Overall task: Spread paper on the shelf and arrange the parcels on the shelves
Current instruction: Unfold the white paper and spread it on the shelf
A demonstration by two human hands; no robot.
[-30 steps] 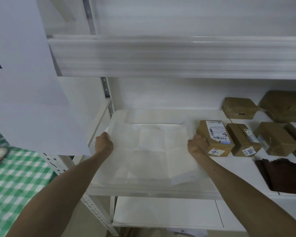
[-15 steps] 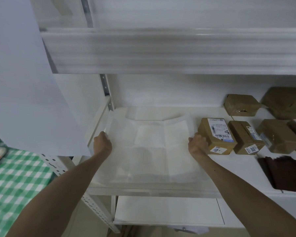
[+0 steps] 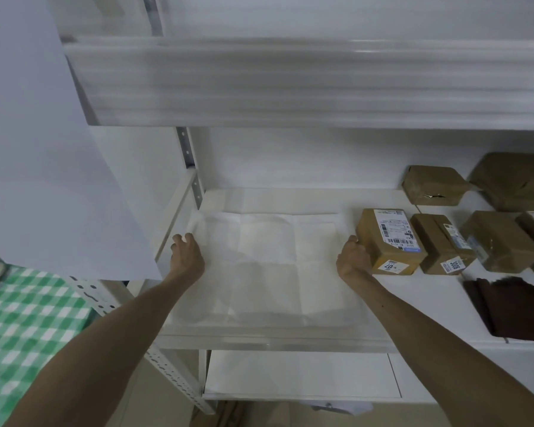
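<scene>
Both grips flat and loose, not pinching: left hand [image 3: 187, 257] on the paper's [image 3: 269, 266] left edge, right hand [image 3: 352, 261] on its right edge, touching the labelled parcel [image 3: 389, 241]. Paper lies on the shelf [image 3: 275, 340], long axis left-right, far edge short of the back wall. Right hand nearer the parcels. Fingertips partly hidden; far-right parcels cut off.

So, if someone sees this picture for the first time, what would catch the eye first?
Probably the two bare arms reaching in, with the left hand and right hand on the side edges of a creased white paper lying on the shelf. Next, the brown parcels grouped to the right of the paper, the nearest one beside the right hand.
</scene>
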